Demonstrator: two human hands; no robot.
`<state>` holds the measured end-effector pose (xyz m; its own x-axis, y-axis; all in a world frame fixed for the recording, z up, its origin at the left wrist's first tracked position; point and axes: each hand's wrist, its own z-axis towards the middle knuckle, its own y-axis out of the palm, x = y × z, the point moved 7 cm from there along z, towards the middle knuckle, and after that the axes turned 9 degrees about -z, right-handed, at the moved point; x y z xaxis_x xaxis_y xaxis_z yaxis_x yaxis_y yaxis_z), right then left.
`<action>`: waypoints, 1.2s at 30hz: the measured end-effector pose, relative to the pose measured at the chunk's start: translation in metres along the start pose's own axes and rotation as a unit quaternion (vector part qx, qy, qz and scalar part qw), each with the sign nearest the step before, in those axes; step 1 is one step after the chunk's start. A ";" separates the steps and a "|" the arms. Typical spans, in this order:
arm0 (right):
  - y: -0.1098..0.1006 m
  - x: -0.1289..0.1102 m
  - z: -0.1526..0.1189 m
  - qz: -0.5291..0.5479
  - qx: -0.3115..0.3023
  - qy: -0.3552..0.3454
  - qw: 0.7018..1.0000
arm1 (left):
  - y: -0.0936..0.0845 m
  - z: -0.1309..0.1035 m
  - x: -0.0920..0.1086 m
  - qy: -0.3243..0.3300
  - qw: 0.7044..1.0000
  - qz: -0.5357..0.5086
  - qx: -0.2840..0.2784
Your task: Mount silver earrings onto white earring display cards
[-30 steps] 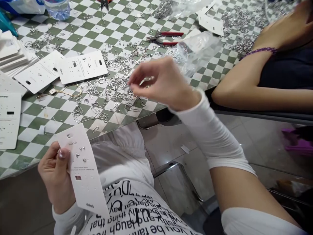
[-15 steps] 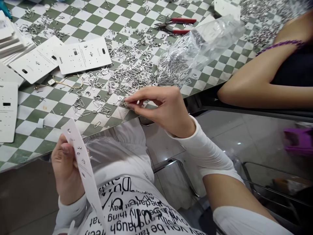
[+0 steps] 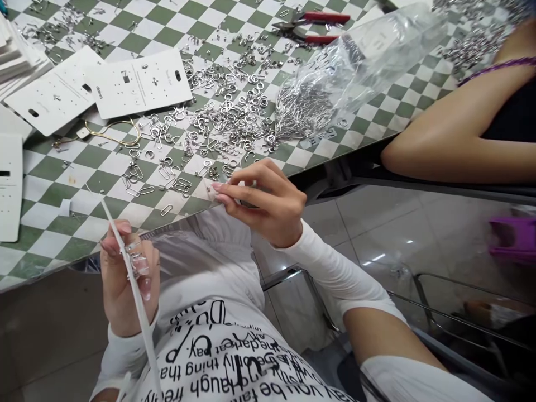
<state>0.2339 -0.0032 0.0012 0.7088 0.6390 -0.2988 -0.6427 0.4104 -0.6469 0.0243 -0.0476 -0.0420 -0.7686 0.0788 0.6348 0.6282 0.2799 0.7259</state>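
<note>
Upright and nearly edge-on, a white jewellery card (image 3: 137,301) is gripped by my left hand (image 3: 129,273), with small metal pieces showing near its fingers. My right hand (image 3: 268,204) is pinched at the table's near edge, thumb and forefinger together beside a tiny metal piece (image 3: 208,188); what sits between the fingertips is too small to name. Just beyond it spreads a heap of silver rings and clips (image 3: 226,114). Loose oval clips (image 3: 166,210) lie between the two hands.
Red-handled pliers (image 3: 312,28) and a clear bag of metal pins (image 3: 305,103) lie behind the heap. White cards (image 3: 140,84) and a gold chain (image 3: 115,137) are at left. Another person's arm (image 3: 444,128) rests at the right edge.
My left hand has turned the card more edge-on, and its fingers now show behind it. My right hand has drawn slightly back towards me from the heap, still pinched.
</note>
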 end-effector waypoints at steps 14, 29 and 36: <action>0.017 0.012 0.011 0.090 -0.104 0.044 0.990 | 0.004 -0.007 -0.012 -0.131 0.972 -0.195 0.004; 0.029 -0.060 0.014 0.320 -0.016 0.311 0.895 | 0.003 -0.009 -0.029 -0.055 0.996 -0.050 0.056; 0.041 -0.066 0.007 0.400 -0.033 0.347 0.848 | -0.005 -0.011 -0.033 -0.048 0.992 0.081 0.088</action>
<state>0.1584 -0.0235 -0.0007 0.0687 0.1506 -0.9862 -0.9970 -0.0258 -0.0734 0.0478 -0.0619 -0.0640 -0.6727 0.2248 0.7049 0.7202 0.4177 0.5540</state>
